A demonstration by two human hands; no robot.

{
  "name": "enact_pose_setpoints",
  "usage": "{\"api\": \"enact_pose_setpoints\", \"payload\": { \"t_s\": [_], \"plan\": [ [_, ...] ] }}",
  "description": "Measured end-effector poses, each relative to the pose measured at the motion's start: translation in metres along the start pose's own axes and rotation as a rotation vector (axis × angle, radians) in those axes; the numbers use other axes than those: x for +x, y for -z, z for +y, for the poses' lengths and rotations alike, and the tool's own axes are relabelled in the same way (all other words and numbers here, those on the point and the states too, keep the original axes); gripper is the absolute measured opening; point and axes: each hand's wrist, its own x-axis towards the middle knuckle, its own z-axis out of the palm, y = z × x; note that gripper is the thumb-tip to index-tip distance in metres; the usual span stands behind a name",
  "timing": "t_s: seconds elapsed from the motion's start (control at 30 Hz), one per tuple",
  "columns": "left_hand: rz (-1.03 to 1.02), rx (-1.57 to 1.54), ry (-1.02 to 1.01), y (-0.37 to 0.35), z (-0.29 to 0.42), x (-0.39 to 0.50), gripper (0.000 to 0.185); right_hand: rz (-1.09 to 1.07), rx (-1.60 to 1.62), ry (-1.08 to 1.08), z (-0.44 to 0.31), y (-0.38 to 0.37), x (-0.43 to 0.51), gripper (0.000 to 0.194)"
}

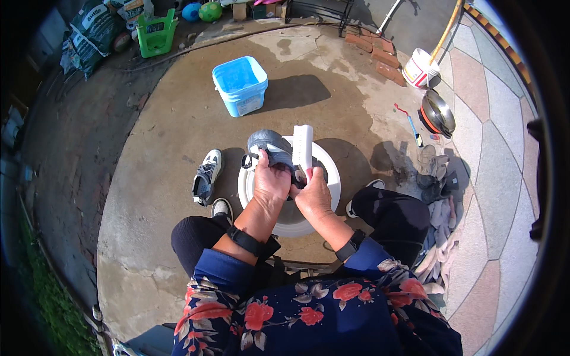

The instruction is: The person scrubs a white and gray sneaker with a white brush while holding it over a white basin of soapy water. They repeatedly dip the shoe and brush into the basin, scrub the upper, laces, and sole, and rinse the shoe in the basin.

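My left hand [272, 179] holds a grey and white shoe [270, 143] over a round white basin [329, 178], its fingers partly hidden by the shoe. In my right hand [313, 192] is a white scrub brush [303, 146], upright with its bristles turned left towards the shoe. The right thumb lies close to the shoe's dark edge; whether it also grips the shoe I cannot tell. Another grey and white sneaker [207, 176] rests on the concrete left of the basin. The inside of the basin is mostly hidden by the hands and shoe.
A blue square bucket [240, 91] stands beyond the basin. To the right are a metal pan [437, 112], a white bucket [420, 69], bricks [386, 58], a blue-handled brush [414, 129], worn shoes [429, 164] and a heap of cloth [441, 227]. A green plastic stool [156, 38] is at the far left.
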Motion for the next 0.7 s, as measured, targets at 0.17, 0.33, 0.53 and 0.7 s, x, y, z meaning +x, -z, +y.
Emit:
{"api": "enact_pose_setpoints", "payload": {
  "t_s": [0.17,0.33,0.53,0.7],
  "plan": [
    [0.121,-0.059,-0.015,0.008,-0.005,0.005,0.045,-0.063,-0.003,-0.08,0.017,-0.013,0.007,0.047],
    [0.111,0.201,0.165,0.002,0.001,-0.008,0.042,-0.04,0.399,-0.084,0.037,-0.012,0.036,0.029],
    [-0.437,0.766,-0.037,-0.017,0.052,-0.021,0.024,-0.26,0.534,-0.075,0.055,0.012,0.05,0.015],
    [-0.415,2.175,-0.295,-0.007,0.03,-0.023,0.059,-0.348,0.477,-0.059,0.046,0.04,0.046,0.018]
  ]
}}
